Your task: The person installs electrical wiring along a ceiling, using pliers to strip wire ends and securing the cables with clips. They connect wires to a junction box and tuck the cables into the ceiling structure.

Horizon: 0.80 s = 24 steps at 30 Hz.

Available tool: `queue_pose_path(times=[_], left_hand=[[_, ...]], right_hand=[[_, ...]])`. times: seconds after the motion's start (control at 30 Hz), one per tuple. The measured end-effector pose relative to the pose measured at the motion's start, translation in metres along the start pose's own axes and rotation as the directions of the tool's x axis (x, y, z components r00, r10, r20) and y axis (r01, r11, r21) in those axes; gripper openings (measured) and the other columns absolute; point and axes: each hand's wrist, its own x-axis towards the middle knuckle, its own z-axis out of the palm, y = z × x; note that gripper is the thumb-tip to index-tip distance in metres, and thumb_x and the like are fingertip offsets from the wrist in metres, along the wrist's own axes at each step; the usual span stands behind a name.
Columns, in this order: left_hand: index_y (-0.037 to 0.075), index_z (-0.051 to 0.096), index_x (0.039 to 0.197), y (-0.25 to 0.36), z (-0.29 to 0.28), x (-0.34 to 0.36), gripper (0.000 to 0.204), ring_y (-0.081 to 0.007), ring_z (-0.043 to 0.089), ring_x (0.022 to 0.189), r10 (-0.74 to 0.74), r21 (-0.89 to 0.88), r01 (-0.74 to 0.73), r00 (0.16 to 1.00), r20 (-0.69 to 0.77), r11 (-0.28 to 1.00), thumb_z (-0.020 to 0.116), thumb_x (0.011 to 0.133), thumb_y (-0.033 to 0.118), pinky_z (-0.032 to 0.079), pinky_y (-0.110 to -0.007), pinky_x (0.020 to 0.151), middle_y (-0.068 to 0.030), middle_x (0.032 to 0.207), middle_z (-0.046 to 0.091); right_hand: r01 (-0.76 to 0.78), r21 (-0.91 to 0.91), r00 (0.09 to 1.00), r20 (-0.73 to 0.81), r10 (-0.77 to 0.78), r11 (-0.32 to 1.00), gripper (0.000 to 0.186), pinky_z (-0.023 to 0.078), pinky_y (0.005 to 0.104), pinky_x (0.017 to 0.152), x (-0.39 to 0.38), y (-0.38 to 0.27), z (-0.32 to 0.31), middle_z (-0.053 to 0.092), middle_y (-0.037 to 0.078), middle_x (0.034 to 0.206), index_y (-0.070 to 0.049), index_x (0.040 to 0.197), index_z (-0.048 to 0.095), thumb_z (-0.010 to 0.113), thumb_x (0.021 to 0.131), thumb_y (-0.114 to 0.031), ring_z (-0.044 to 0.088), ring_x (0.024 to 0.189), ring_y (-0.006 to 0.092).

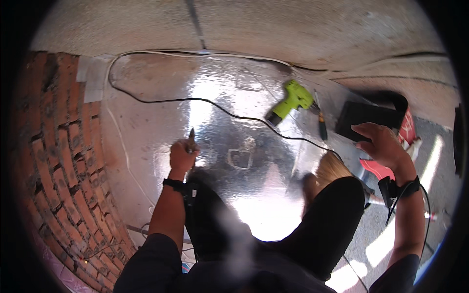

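The left hand (181, 155) is closed around a small pointed tool (192, 136), possibly pliers, over the left part of a shiny foil-like sheet (215, 117). The right hand (386, 146) is open, fingers and thumb apart and seemingly empty, at the near edge of a black bag (366, 117) on the right; contact cannot be told. The sheet is already spread across the floor. Farther off, a green drill (294, 97) and a yellow-and-black screwdriver (322, 128) lie unheld, with a black cable (210, 101) crossing the sheet. No finished piece is evident, and how much remains cannot be judged.
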Motion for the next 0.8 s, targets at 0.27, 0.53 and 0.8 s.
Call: queue_pose_path(times=[0.27, 0.53, 0.8], left_hand=[[0.000, 0.068, 0.092, 0.011, 0.002, -0.007, 0.034, -0.0347, 0.067, 0.083, -0.014, 0.135, 0.026, 0.996, -0.089, 0.990, 0.081, 0.066, 0.018, 0.053, -0.044, 0.074, -0.0167, 0.086, 0.069], [-0.002, 0.059, 0.110, 0.027, 0.052, -0.033, 0.044, -0.0205, 0.064, 0.071, -0.276, -0.141, 0.269, 0.961, -0.034, 0.953, 0.078, 0.076, 0.017, 0.051, -0.034, 0.061, -0.0105, 0.087, 0.066], [-0.004, 0.061, 0.105, 0.079, 0.074, -0.062, 0.043, -0.0215, 0.063, 0.075, -0.109, 0.090, 0.110, 0.994, -0.016, 0.990, 0.076, 0.079, 0.026, 0.051, -0.033, 0.067, -0.0110, 0.084, 0.064]], right_hand=[[-0.109, 0.252, 0.992, -0.029, 0.120, 0.961, 0.025, 0.053, 0.0372, 0.085, 0.019, 0.098, 0.150, 0.069, 0.020, 0.103, -0.004, 0.109, 0.070, 0.067, 0.087, -0.015, 0.068, 0.096, 0.0304], [-0.115, 0.404, 0.975, -0.131, 0.182, 0.908, 0.029, 0.054, 0.0376, 0.080, 0.070, 0.119, 0.260, 0.069, 0.017, 0.106, -0.004, 0.110, 0.069, 0.070, 0.085, -0.018, 0.069, 0.091, 0.0296], [-0.117, 0.042, 0.952, -0.279, 0.125, 0.992, 0.040, 0.051, 0.0405, 0.081, 0.132, 0.084, 0.290, 0.064, 0.007, 0.106, -0.016, 0.118, 0.059, 0.065, 0.085, -0.037, 0.065, 0.094, 0.0268]])
